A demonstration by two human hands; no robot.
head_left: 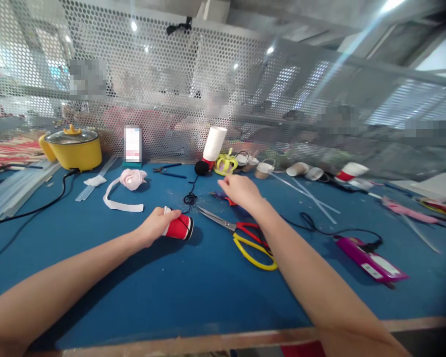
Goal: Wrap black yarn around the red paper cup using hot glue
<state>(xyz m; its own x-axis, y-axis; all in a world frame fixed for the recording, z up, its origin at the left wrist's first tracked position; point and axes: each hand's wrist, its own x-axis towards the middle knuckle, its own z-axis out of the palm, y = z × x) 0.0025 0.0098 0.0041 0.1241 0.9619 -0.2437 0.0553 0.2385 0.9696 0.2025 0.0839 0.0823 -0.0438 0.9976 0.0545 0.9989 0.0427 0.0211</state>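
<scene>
My left hand (pixel 156 224) is closed round a red paper cup (pixel 180 227) that lies on its side on the blue table (pixel 193 287). My right hand (pixel 240 191) reaches forward over the table, fingers loosely curled, and what it holds, if anything, is hidden. Just beneath it lies a small red and purple object (pixel 225 198). Scissors with red and yellow handles (pixel 245 235) lie open under my right forearm. A black thread (pixel 189 198) curls between the two hands.
A yellow pot (pixel 72 147), a pink fabric rose with white ribbon (pixel 128 186), a stack of white cups (pixel 214 144), a yellow crown shape (pixel 226 162), pliers (pixel 169 170), several cut cups, a purple glue gun (pixel 369 258) with cable. A perforated metal screen backs the table.
</scene>
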